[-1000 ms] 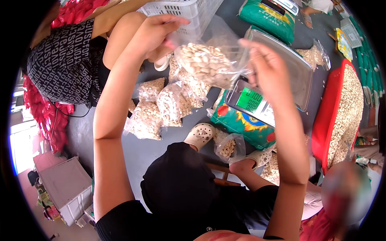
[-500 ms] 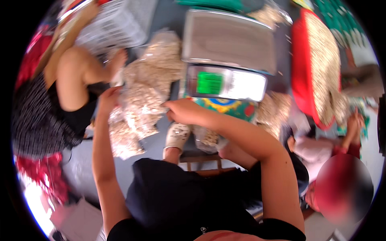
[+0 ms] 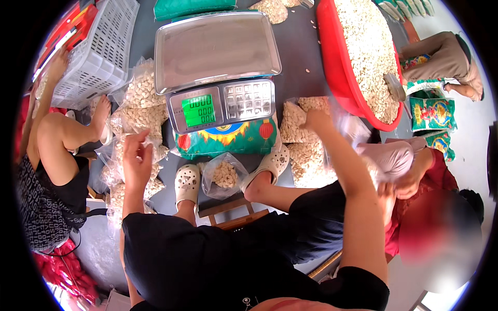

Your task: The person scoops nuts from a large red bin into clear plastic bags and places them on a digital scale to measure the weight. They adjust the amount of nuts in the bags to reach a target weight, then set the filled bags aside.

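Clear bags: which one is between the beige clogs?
The part-filled bag beside the green sack; the other clear bags lie outside the clogs.

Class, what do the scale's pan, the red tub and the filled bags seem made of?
Scale's pan: probably satin metal, grey with soft reflections.
Red tub: likely smooth, slightly glossy plastic, evenly coloured with a rounded rim.
Filled bags: apparently thin, clear plastic film, since pale contents show through shiny creases.

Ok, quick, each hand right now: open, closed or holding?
Left hand: open, fingers loosely curled, nothing visibly held.
Right hand: over the clear bags of pale seeds; whether it grips one cannot be told.
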The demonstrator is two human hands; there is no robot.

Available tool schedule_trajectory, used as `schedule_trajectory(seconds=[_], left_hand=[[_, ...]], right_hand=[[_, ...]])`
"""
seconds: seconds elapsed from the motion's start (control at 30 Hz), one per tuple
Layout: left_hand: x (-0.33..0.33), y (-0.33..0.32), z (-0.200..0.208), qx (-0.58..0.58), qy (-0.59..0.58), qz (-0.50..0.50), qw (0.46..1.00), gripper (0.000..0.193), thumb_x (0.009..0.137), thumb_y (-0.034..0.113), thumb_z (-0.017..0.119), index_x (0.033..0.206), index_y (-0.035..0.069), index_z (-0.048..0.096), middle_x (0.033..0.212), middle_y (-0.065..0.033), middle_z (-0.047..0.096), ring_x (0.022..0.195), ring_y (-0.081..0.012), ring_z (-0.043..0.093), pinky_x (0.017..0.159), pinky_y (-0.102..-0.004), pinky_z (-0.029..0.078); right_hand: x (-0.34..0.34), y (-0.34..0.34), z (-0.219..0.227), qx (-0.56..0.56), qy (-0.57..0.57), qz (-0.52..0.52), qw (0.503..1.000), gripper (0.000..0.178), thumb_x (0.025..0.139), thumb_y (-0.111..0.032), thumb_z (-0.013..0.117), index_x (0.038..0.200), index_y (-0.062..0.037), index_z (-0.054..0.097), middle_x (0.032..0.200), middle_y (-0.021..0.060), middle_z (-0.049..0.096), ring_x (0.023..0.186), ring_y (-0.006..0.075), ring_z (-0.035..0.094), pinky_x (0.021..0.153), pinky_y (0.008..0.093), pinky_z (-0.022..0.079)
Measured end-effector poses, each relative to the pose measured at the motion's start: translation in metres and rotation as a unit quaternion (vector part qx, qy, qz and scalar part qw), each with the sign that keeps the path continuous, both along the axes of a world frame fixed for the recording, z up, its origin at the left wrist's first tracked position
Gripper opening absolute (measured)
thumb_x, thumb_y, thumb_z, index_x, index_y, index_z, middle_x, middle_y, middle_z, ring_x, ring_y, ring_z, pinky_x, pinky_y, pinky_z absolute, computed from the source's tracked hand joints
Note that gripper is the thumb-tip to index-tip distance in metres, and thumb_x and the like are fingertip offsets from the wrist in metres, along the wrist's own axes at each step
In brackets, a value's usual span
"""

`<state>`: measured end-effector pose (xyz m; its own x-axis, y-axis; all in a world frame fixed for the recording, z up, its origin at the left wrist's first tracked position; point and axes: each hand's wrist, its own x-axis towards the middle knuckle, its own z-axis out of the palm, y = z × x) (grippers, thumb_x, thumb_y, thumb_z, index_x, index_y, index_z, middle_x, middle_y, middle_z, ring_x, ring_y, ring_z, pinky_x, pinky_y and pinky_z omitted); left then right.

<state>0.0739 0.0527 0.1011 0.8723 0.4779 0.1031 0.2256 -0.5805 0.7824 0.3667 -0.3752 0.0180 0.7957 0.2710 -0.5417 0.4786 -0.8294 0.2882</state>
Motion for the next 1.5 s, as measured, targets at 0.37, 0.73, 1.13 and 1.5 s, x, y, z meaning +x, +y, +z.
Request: schedule_trajectory(seconds=[0.37,0.73,1.13,1.5], left_hand=[[0.017,-0.022,0.007,-0.049,0.019,-0.04,0.998,0.035,0.079,-0.009,0.056,0.11,0.004,0.063,0.091,-0.0035,0.051,0.063,-0.008,0.045,0.056,-0.0215,0.04],[0.002,-0.01,0.003,-0.075,-0.026,-0.018,0.997,0.037,0.078,-0.008,0.058,0.112,0.006,0.063,0.092,-0.0052,0.053,0.062,-0.0095,0.046,0.056,-0.0225,0.041],[-0.026,0.004,0.004,-0.104,-0.04,-0.011,0.994,0.039,0.078,-0.008,0.058,0.115,0.006,0.061,0.091,-0.0042,0.052,0.061,-0.009,0.046,0.056,-0.022,0.042],[0.018,0.017,0.031,-0.03,0.01,-0.12,0.992,0.046,0.078,0.004,0.063,0.122,0.01,0.054,0.103,-0.0104,0.052,0.073,-0.0219,0.058,0.065,-0.0325,0.05]], right_hand=[[0.014,-0.028,-0.047,0.127,-0.033,-0.106,0.986,0.021,0.088,-0.024,0.047,0.101,-0.0124,0.057,0.093,0.0189,0.066,0.088,0.0369,0.064,0.074,0.05,0.049],[0.055,-0.066,0.012,0.333,-0.149,-0.193,0.911,0.029,0.089,-0.028,0.046,0.094,-0.0023,0.059,0.083,0.0201,0.063,0.083,0.0338,0.062,0.073,0.0451,0.047],[0.031,0.139,0.248,0.716,-0.011,-0.311,0.625,0.027,0.095,-0.026,0.05,0.11,-0.0048,0.058,0.091,0.0045,0.06,0.076,0.0155,0.06,0.062,0.031,0.051],[0.026,0.297,0.109,0.68,0.064,-0.297,0.667,0.041,0.093,-0.036,0.052,0.114,-0.0004,0.057,0.098,0.0093,0.06,0.085,0.0174,0.057,0.076,0.0303,0.044]])
